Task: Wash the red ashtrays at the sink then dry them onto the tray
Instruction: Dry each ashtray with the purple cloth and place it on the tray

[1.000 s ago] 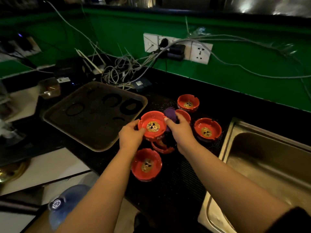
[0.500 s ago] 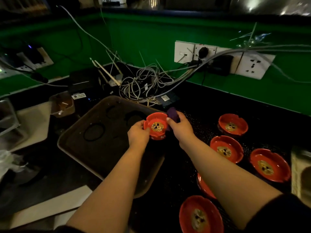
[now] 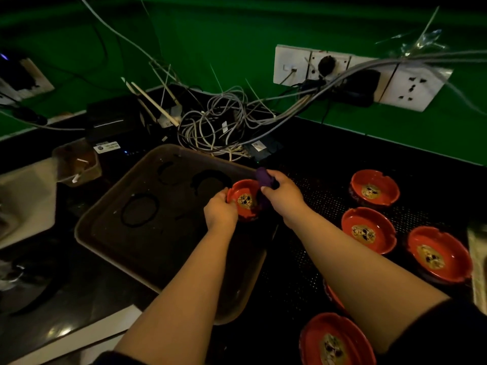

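Note:
My left hand (image 3: 220,213) grips the near-left rim of a red ashtray (image 3: 243,200) with a gold-and-black picture inside, at the right edge of the brown tray (image 3: 110,233). My right hand (image 3: 283,194) holds a purple cloth (image 3: 263,177) against that ashtray's right side. Several more red ashtrays rest on the black counter to the right: one far (image 3: 374,189), one in the middle (image 3: 367,230), one at the right (image 3: 438,255), one near the bottom (image 3: 334,341). Another is mostly hidden under my right forearm.
A tangle of grey cables (image 3: 218,125) lies behind the tray, below white wall sockets (image 3: 361,75) on the green wall. A small clear container (image 3: 76,163) stands left of the tray. The sink's edge (image 3: 477,259) shows at the far right.
Both hands carried the ashtray and cloth left from the group of ashtrays to the tray's right edge, and my view swung left, pushing the sink nearly out of frame.

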A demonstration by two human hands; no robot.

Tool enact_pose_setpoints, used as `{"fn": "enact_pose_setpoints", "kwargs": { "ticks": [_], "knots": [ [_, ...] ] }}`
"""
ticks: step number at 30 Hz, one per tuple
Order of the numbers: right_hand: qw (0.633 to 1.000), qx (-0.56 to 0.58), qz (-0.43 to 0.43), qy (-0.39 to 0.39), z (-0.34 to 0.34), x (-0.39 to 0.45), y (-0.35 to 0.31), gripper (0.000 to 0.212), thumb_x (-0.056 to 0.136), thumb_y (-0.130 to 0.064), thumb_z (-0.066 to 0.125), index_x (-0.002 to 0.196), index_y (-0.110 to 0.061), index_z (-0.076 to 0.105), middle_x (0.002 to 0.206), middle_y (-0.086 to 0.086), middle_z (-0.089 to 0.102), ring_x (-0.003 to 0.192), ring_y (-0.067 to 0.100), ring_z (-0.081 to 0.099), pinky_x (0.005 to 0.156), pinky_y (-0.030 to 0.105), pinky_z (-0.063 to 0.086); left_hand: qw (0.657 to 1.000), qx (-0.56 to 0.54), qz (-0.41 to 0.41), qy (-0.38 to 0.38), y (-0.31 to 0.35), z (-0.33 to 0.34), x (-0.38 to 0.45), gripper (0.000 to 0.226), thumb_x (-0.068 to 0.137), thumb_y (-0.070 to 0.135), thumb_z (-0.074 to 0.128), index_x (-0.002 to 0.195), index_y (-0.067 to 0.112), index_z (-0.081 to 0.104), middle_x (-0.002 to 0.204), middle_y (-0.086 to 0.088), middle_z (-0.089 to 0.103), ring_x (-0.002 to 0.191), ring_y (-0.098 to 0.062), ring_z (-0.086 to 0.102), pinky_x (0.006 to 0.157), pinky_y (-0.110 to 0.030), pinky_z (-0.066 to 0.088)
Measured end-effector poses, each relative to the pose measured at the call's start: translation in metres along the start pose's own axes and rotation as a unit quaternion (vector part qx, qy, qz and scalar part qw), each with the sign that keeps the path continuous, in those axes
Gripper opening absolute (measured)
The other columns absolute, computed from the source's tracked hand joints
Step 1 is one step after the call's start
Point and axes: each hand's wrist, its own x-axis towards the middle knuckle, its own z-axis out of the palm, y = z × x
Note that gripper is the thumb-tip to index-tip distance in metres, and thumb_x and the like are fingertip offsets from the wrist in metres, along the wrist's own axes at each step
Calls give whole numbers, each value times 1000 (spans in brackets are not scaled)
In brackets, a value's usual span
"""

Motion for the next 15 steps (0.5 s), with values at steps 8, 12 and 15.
{"fn": "enact_pose_setpoints", "kwargs": {
  "ticks": [8,12,15],
  "knots": [
    [978,204,52,-2,-25,-30,4,43,92,-9,60,133,-19,53,122,6,60,103,21,62,85,33,56,999,9,41,-24,1,-9,-17,57,96,23,53,149,18,32,149,-11,37,134,-28,41,106,-36,36],
    [962,265,67,3,-55,-61,18,41,91,-9,60,131,-18,55,118,10,62,93,20,65,64,22,54,990,10,137,13,4,-6,-61,45,93,15,55,138,17,48,141,-8,38,124,-24,47,97,-20,32],
    [968,248,48,1,-82,-90,31,40,92,-12,61,131,-17,56,117,7,62,84,11,64,58,15,51,975,21,221,8,-5,8,-108,27,92,12,57,117,18,65,122,-4,55,110,-18,55,87,-11,31]
  ]
}}
